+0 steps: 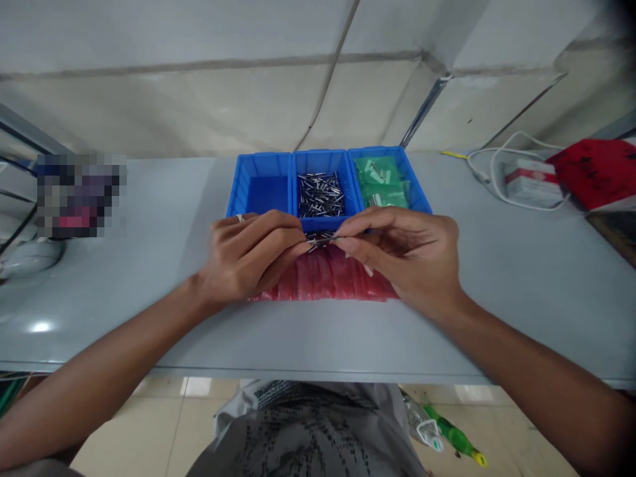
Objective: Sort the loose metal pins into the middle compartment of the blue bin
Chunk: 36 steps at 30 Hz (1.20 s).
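My left hand (pixel 253 255) and my right hand (pixel 412 248) meet above the table's middle, each closed in a pinch. Between their fingertips runs a thin dark metal pin (pixel 322 239), its ends hidden by the fingers. Below and behind it, part of a small heap of shiny metal pins (pixel 314 248) shows. Under both hands lies a row of red plastic packets (pixel 322 277), partly covered by the fingers. Just beyond, the middle blue bin (pixel 325 159) holds many similar metal pins (pixel 320 195).
The left blue bin (pixel 263 161) shows its bare floor; the right blue bin (pixel 420 192) holds green packets (pixel 380 179). At the right lie a white cable (pixel 493 169), a white-and-red box (pixel 534 182) and red cloth (pixel 596 171). Bottles (pixel 454 434) lie on the floor.
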{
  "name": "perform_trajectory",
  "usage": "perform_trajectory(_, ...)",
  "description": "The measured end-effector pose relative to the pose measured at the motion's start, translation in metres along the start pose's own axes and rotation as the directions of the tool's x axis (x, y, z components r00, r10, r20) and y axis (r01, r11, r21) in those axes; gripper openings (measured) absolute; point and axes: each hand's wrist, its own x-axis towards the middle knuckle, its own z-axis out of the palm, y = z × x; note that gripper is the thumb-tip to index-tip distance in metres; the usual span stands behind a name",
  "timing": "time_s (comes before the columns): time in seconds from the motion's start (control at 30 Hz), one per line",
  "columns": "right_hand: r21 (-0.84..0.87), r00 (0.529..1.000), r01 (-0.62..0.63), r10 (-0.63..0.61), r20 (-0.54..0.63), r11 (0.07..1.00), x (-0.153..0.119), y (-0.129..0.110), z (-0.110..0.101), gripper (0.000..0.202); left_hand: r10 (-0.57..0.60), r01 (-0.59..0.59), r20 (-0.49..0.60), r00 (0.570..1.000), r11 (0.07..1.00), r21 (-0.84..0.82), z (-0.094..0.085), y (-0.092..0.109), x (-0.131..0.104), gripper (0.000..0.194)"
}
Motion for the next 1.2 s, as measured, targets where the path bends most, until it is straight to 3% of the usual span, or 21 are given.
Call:
perform_trajectory(0.17,0.056,0.992,-0.04,0.047,-0.115,0.998,0.009,0.009,-0.005,0.011,-0.179,0.178,-0.019,0.984,0.983,-0.049,0.0,-0.001,-0.002,0.01)
perform_trajectory(0.27,0.106,0.997,-0.021,0.029,-0.075,0.994,0.015,0.011,-0.013,0.029,-0.253,0.253,0.005,0.967,0.967,-0.03,0.001,-0.003,-0.001,0.006)
perform_trajectory(0.37,-0.148,0.989,0.145,-0.144,0.016,0.978,0.016,0.01,-0.019,0.033,-0.225,0.225,0.046,0.973,0.974,0.014,0.0,-0.004,0.001,0.004)
perform_trajectory(0.4,-0.278,0.966,0.258,-0.243,0.088,0.926,0.015,0.011,-0.02,0.031,-0.212,0.211,0.052,0.976,0.977,0.026,0.0,-0.004,0.001,0.004)
perform_trajectory(0.47,-0.506,0.868,0.495,-0.378,0.323,0.706,0.013,0.014,-0.022,0.03,-0.186,0.184,0.052,0.981,0.982,0.042,0.0,-0.003,0.001,0.004)
perform_trajectory(0.53,-0.62,0.772,0.633,-0.32,0.549,0.462,0.012,0.02,-0.022,0.031,-0.161,0.159,0.051,0.986,0.986,0.046,0.0,-0.002,0.001,0.004)
perform_trajectory(0.6,-0.681,0.751,0.655,-0.184,0.635,0.327,0.012,0.025,-0.02,0.032,-0.136,0.135,0.049,0.989,0.99,0.037,0.0,-0.002,0.001,0.006)
perform_trajectory(0.7,-0.702,0.753,0.65,-0.122,0.647,0.291,0.012,0.029,-0.018,0.033,-0.114,0.113,0.037,0.993,0.993,0.033,0.001,-0.002,0.001,0.007)
perform_trajectory(0.87,-0.685,0.755,0.645,-0.145,0.639,0.339,0.012,0.028,-0.018,0.037,-0.115,0.114,0.025,0.993,0.993,0.027,0.001,-0.003,0.002,0.006)
perform_trajectory(1.0,-0.595,0.805,0.581,-0.282,0.522,0.555,0.013,0.025,-0.016,0.029,-0.082,0.081,0.03,0.996,0.996,0.02,0.001,-0.002,0.003,0.005)
perform_trajectory(1.07,-0.505,0.839,0.53,-0.338,0.426,0.681,0.014,0.021,-0.015,0.024,-0.048,0.047,0.057,0.997,0.999,0.009,0.001,-0.002,0.003,0.016)
perform_trajectory(1.2,-0.312,0.93,0.345,-0.276,0.245,0.886,0.013,0.009,-0.012,0.019,0.012,-0.008,0.125,0.992,0.999,-0.034,0.003,-0.003,-0.001,0.032)
